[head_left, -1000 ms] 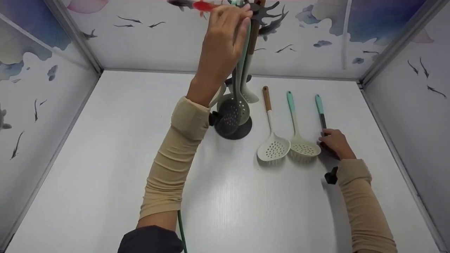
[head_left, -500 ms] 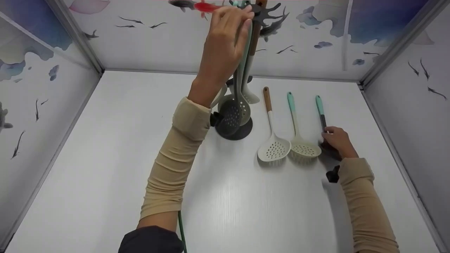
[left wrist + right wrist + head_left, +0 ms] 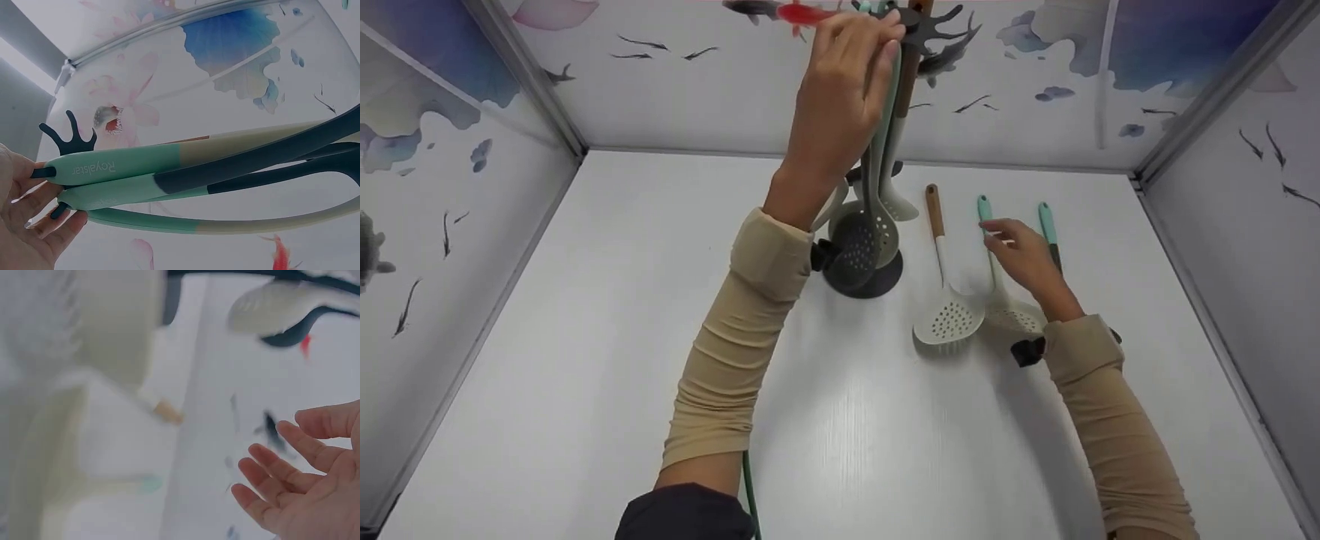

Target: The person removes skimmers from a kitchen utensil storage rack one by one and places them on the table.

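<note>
My left hand point(image 3: 840, 97) is raised to the top of a utensil stand, whose black hooks point(image 3: 937, 31) spread beyond the fingertips. The left wrist view has its fingers round the hook tips, beside turquoise handle ends point(image 3: 118, 164). From the stand hang several utensils, among them a dark slotted one point(image 3: 851, 251). On the table lie a white skimmer point(image 3: 952, 319) with a brown handle and a cream skimmer point(image 3: 1014, 320) with a turquoise handle. My right hand point(image 3: 1024, 255), fingers spread and holding nothing, hovers over the cream skimmer's handle. It partly hides a darker utensil point(image 3: 1048, 225) with a turquoise handle.
The stand's round black base point(image 3: 885, 283) rests on the white table point(image 3: 585, 337). Patterned panels point(image 3: 697, 97) close off the back and both sides. A green cord point(image 3: 748, 480) runs beside my left arm. The right wrist view is partly blurred.
My right hand has let go of the dark turquoise-handled utensil at the right and moved up and left over the cream skimmer's handle. My left hand stays at the stand's top.
</note>
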Action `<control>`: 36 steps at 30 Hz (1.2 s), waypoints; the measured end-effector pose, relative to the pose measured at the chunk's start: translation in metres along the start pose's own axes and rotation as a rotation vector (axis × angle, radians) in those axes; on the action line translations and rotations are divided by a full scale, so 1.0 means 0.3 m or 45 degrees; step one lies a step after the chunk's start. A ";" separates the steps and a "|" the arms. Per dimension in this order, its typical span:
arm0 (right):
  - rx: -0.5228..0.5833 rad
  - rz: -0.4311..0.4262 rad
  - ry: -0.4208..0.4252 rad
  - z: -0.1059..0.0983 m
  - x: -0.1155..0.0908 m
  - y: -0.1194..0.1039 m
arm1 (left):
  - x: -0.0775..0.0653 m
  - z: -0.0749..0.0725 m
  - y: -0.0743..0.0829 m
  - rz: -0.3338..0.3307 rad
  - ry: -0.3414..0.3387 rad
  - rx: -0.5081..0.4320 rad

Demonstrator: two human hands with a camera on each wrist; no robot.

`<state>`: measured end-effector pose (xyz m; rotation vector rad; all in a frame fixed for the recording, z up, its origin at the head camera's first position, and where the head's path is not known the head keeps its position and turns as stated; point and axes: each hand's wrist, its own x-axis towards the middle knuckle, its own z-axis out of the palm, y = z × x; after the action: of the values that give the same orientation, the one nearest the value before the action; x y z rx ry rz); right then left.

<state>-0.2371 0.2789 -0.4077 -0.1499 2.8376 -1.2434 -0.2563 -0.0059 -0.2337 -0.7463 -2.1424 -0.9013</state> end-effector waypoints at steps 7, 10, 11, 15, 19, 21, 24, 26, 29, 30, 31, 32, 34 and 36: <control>0.192 -0.348 -0.041 0.097 -0.009 -0.209 | -0.004 -0.003 0.001 -0.008 -0.017 0.009; 0.295 -0.457 -0.037 0.135 -0.013 -0.284 | -0.006 -0.004 0.000 -0.006 -0.014 0.002; 0.327 -0.493 -0.024 0.147 -0.011 -0.305 | -0.007 -0.003 -0.001 -0.004 -0.010 0.001; 0.449 -0.618 0.056 0.188 0.007 -0.366 | -0.009 -0.002 -0.003 0.007 0.003 0.005; 0.549 -0.689 0.052 0.215 0.032 -0.386 | -0.008 0.001 -0.005 0.016 -0.002 0.018; 0.574 -0.698 0.016 0.218 0.032 -0.395 | -0.008 0.003 -0.006 0.015 -0.007 0.019; 0.587 -0.659 -0.007 0.217 0.025 -0.405 | -0.006 0.005 -0.006 0.015 -0.005 0.007; 0.583 -0.631 -0.003 0.218 0.018 -0.404 | -0.006 0.005 -0.006 0.005 -0.007 -0.009; 0.589 -0.588 0.008 0.227 0.019 -0.381 | -0.007 0.002 -0.007 -0.022 -0.019 -0.037; 0.598 -0.577 0.010 0.227 0.013 -0.380 | -0.008 0.001 -0.007 -0.033 -0.028 -0.045; 0.612 -0.569 0.011 0.225 0.009 -0.378 | -0.008 -0.001 -0.007 -0.042 -0.036 -0.049; 0.629 -0.561 0.013 0.222 0.004 -0.376 | -0.008 -0.001 -0.007 -0.053 -0.044 -0.055; 0.660 -0.554 0.022 0.214 -0.006 -0.377 | -0.010 -0.003 -0.007 -0.072 -0.055 -0.065; 0.682 -0.559 0.032 0.204 -0.016 -0.377 | -0.013 -0.004 -0.007 -0.087 -0.056 -0.071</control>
<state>-0.2196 0.1583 -0.3660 -0.7609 2.4441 -2.0403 -0.2552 -0.0088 -0.2368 -0.7303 -2.2007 -0.9924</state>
